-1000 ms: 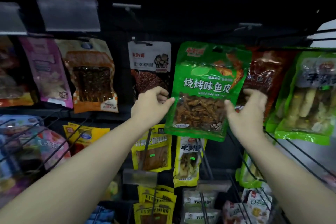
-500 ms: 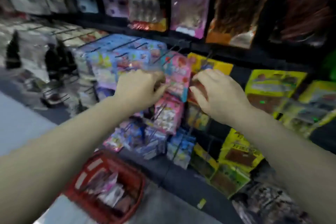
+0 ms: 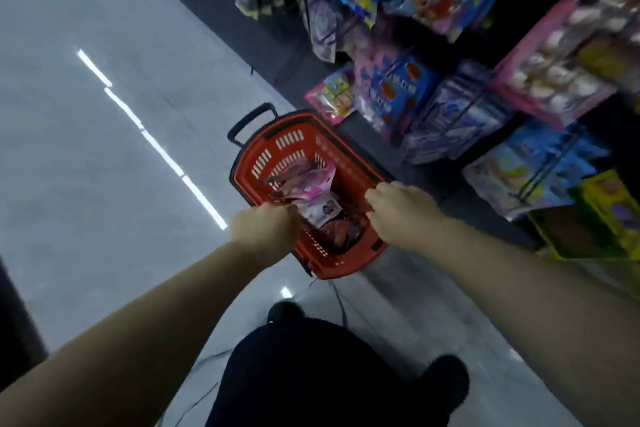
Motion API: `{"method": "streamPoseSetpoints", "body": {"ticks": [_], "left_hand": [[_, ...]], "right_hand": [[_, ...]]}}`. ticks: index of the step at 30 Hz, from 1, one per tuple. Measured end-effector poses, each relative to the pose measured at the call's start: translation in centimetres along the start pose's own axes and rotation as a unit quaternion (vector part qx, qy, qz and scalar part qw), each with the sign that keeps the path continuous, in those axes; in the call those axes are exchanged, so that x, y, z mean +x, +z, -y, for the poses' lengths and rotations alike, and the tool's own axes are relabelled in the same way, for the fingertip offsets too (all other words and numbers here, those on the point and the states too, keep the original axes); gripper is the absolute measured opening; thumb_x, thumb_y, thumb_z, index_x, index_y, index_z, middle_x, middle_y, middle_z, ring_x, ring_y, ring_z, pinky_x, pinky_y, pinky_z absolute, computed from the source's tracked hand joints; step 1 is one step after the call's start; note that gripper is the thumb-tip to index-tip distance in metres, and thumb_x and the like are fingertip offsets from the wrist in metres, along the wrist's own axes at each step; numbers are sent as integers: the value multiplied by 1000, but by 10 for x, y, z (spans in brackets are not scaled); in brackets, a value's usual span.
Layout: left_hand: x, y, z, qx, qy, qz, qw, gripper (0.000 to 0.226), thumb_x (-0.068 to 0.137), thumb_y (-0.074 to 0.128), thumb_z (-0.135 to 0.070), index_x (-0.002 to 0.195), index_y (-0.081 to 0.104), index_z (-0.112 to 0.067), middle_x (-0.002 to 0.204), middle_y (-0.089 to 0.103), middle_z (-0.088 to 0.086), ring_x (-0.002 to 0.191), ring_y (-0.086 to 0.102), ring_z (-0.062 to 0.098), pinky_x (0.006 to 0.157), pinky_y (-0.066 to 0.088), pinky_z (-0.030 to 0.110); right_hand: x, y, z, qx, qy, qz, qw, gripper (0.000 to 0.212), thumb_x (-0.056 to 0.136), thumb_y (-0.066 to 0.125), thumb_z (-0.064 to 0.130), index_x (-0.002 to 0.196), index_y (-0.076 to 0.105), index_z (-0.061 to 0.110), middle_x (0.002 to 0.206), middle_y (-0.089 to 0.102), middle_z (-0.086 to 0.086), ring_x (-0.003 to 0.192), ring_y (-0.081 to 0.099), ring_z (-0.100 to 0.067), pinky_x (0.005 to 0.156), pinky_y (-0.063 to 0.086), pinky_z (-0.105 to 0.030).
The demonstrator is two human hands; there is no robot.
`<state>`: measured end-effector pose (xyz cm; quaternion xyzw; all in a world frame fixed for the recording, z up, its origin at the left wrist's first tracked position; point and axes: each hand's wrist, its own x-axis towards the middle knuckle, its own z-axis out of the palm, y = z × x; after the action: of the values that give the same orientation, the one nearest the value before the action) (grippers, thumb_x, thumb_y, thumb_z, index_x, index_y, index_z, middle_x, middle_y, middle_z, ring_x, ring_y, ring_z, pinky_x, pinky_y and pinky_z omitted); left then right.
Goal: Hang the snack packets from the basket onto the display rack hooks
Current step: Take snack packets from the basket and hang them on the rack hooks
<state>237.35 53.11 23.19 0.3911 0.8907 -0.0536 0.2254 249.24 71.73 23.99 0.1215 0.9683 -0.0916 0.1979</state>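
Note:
A red plastic basket (image 3: 277, 146) stands on the grey floor beside the display rack. Several snack packets lie inside it: a pink one (image 3: 311, 180) on top, a pale one (image 3: 323, 211) below it and a dark red one (image 3: 337, 230) at the near end. My left hand (image 3: 263, 229) hovers over the basket's near left rim, fingers loosely curled toward the pale packet, fingertips hidden. My right hand (image 3: 401, 215) hangs over the right rim with its fingers curled down, and I see nothing in it.
The rack fills the right side with hanging packets: a pink pack (image 3: 561, 55), blue ones (image 3: 398, 87) and yellow ones (image 3: 609, 218) low down. A black pull handle (image 3: 249, 121) sticks out of the basket's far end. My dark-clothed legs (image 3: 329, 374) are below.
Both hands let go of the green packet on the upper hook and came down to the basket. The view swung from the rack to the floor.

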Motion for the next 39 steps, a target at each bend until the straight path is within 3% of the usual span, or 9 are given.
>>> {"method": "streamPoseSetpoints", "body": {"ticks": [6, 15, 18, 20, 24, 27, 30, 35, 39], "left_hand": [[70, 119, 49, -2, -3, 64, 998, 26, 98, 37, -37, 109, 59, -29, 101, 66, -2, 90, 66, 25, 64, 43, 28], [172, 187, 84, -25, -46, 94, 994, 24, 95, 42, -29, 110, 60, -24, 108, 66, 1, 98, 65, 27, 65, 44, 31], [218, 210, 89, -59, -70, 74, 993, 40, 94, 48, -29, 133, 48, -25, 133, 54, 5, 120, 54, 29, 87, 47, 39], [249, 225, 96, -39, -78, 29, 996, 57, 94, 53, -32, 147, 31, -22, 151, 34, 8, 138, 33, 30, 106, 35, 45], [306, 244, 117, -50, -140, 1, 989, 70, 94, 55, -33, 152, 19, -17, 159, 19, 12, 147, 17, 31, 116, 22, 45], [329, 247, 124, -63, -183, 66, 979, 39, 91, 55, -28, 129, 54, -21, 126, 61, 9, 120, 54, 30, 102, 38, 43], [334, 247, 124, -96, -219, 59, 969, 23, 93, 52, -26, 111, 66, -24, 90, 65, 2, 83, 64, 26, 66, 48, 33], [323, 220, 113, -175, -146, 20, 974, 25, 98, 49, -36, 114, 67, -32, 93, 67, -2, 80, 64, 19, 55, 47, 30], [316, 196, 93, -390, -139, 39, 909, 10, 94, 59, -23, 93, 68, -23, 88, 66, -3, 72, 63, 8, 56, 55, 22]], "right_hand": [[83, 113, -9, -20, 54, 114, 992, 23, 97, 40, 20, 117, 48, 11, 123, 52, -8, 119, 47, -29, 93, 40, -40], [171, 205, 5, 66, 139, 165, 974, 31, 96, 42, 24, 124, 49, 12, 128, 52, -9, 121, 48, -30, 92, 42, -39], [206, 237, 11, 123, 163, 157, 966, 29, 95, 44, 22, 120, 50, 11, 127, 55, -10, 118, 52, -31, 89, 46, -38], [232, 258, 16, 149, 150, 134, 968, 29, 95, 45, 22, 122, 49, 10, 128, 53, -10, 119, 51, -32, 88, 45, -38], [284, 287, 23, 190, 118, 86, 971, 32, 97, 43, 22, 127, 46, 10, 133, 48, -9, 125, 40, -28, 96, 39, -38], [308, 298, 24, 174, 93, 71, 978, 38, 97, 42, 31, 130, 43, 12, 136, 45, -6, 128, 36, -27, 105, 32, -39], [317, 300, 24, 167, 98, 80, 978, 43, 96, 43, 36, 132, 43, 13, 138, 43, -5, 130, 33, -26, 108, 26, -39], [312, 292, 23, 197, 114, 90, 970, 58, 89, 52, 43, 137, 38, 14, 143, 37, -5, 135, 28, -25, 110, 24, -39], [309, 286, 35, 340, 173, 48, 923, 72, 74, 71, 48, 133, 42, 19, 134, 47, -2, 124, 45, -24, 96, 40, -29]]}}
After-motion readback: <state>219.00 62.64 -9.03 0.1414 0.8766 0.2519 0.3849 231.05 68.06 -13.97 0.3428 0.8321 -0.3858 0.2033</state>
